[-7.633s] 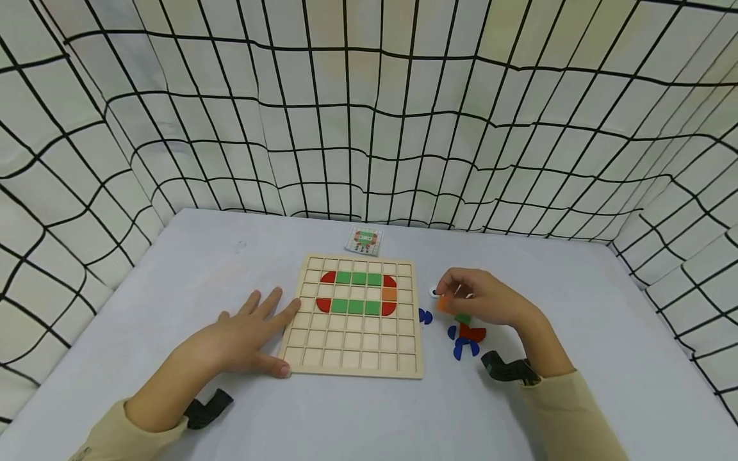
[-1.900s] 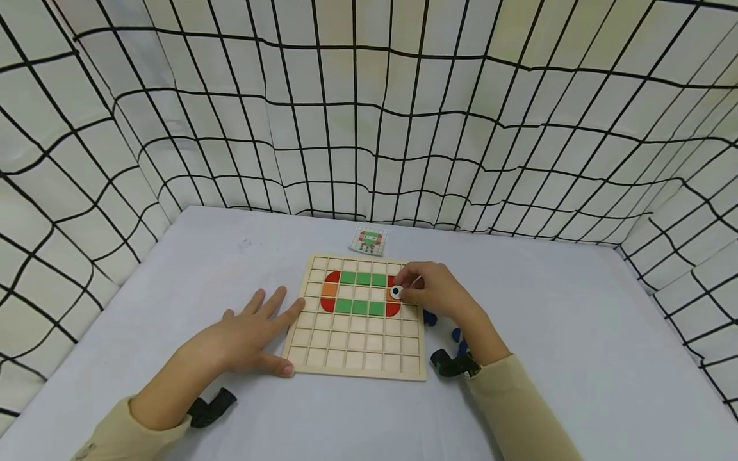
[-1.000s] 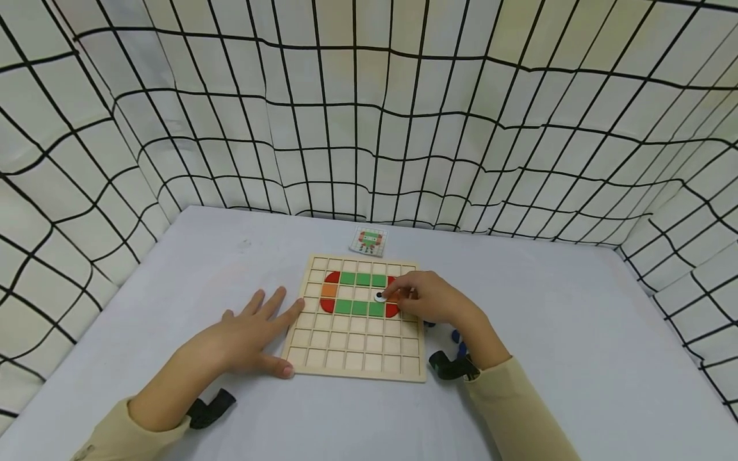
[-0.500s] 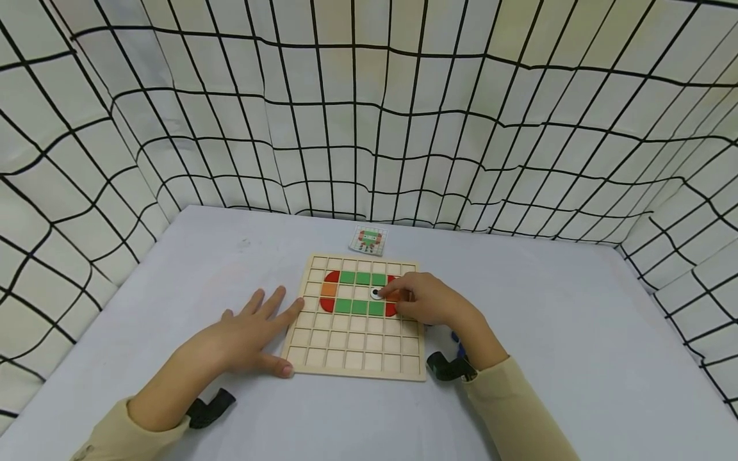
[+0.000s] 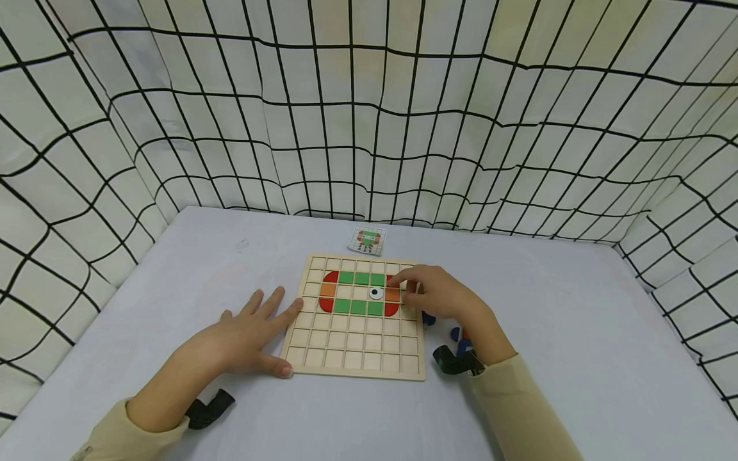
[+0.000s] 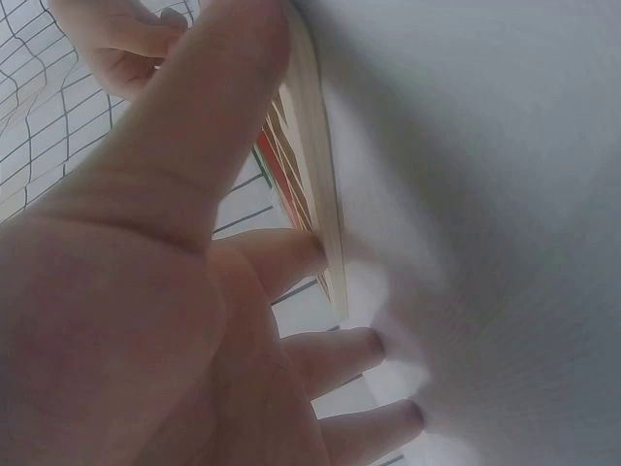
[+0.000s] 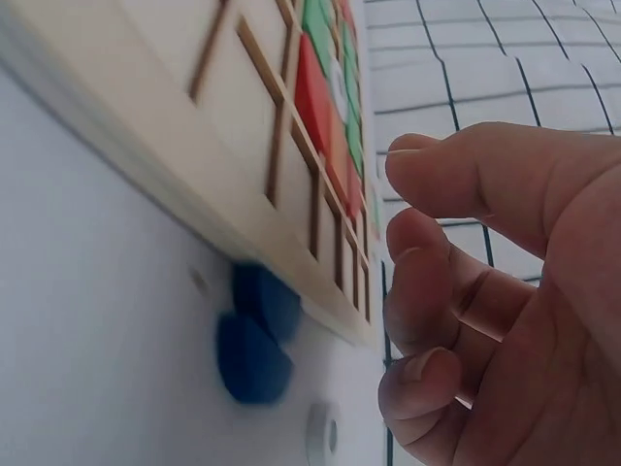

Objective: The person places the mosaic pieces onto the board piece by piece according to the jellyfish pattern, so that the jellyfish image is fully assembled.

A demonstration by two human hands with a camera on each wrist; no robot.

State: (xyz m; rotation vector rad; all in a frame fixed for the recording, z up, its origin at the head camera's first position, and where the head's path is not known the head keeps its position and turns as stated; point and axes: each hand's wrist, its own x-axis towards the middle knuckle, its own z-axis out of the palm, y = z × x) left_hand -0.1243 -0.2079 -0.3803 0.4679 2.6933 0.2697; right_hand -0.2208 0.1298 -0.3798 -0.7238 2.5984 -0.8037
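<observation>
Black netting (image 5: 352,47) stands behind the white bench (image 5: 259,416). The left hand (image 5: 245,339), fingers spread, touches a square pale-wood grid board (image 5: 354,342); the right hand (image 5: 435,291), loosely bent, unclamped, hovers beside a round white black-centred disc (image 5: 376,292) lying between rows of green square tiles (image 5: 358,307).

I see a beige left sleeve (image 5: 138,426) and matching right sleeve (image 5: 521,406), both ending well behind the fingers (image 5: 272,303). Bent black left-wrist attachment (image 5: 210,410), similar right-wrist attachment (image 5: 453,360), each at sleeve's end, behind the fingers.
</observation>
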